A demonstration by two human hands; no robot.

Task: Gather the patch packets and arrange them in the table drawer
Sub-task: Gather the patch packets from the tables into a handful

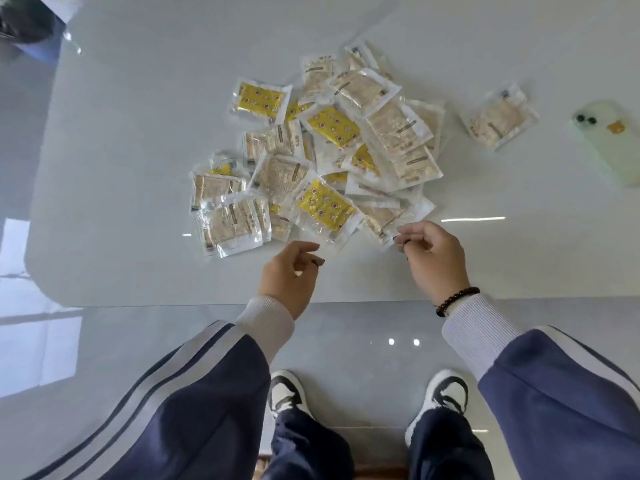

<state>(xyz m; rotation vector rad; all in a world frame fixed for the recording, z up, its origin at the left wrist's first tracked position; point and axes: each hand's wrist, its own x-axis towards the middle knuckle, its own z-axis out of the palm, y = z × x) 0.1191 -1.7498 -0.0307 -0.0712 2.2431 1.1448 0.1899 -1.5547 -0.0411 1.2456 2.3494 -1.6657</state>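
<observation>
A loose pile of patch packets (322,150) lies on the white table (138,237); several are yellow, the others beige, all in clear wrappers. One beige packet (498,117) lies apart to the right. My left hand (289,273) hovers just below the pile's near edge, fingers loosely curled, holding nothing. Fingers loosely bent, my right hand (431,258) is at the pile's lower right edge, its fingertips close to a clear wrapper; whether they touch it I cannot tell. No drawer is visible.
A pale green phone (609,140) lies at the table's right edge. The table's front edge runs just below my wrists, with glossy floor and my shoes beneath. A dark object (24,22) sits at the far left corner.
</observation>
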